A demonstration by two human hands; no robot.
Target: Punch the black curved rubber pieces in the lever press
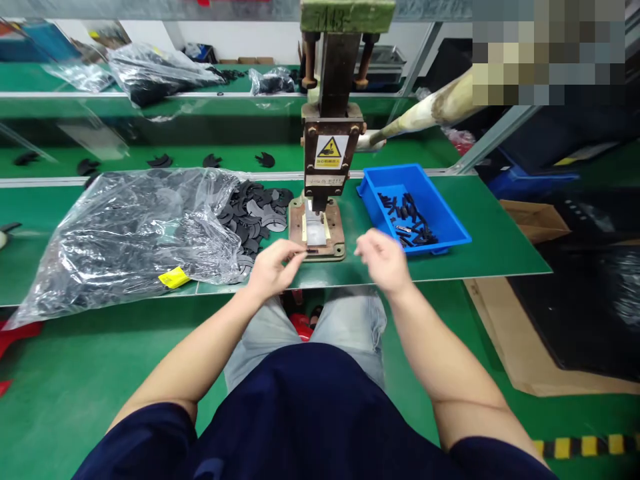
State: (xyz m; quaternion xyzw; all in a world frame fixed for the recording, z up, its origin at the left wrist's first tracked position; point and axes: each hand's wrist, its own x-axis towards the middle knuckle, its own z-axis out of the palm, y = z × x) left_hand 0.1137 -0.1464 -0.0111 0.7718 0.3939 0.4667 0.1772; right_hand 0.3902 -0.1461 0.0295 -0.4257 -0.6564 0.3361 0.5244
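Two hands up front: your left hand (274,268) has thumb and forefinger pinched on a small dark strip (313,251) at the press base's (335,230) six o'clock edge. Your right hand (385,258), blurred, curls at the base's four o'clock; can't tell whether it grips anything. Blue bin (435,207) at two, dark curved pieces (253,219) at nine.

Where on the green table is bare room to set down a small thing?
The widest bare patch of green table lies right of the blue bin. A narrower strip runs between bin and press base, the right hand at its front. Crowded: left of the base, where black pieces and the plastic bag spread.
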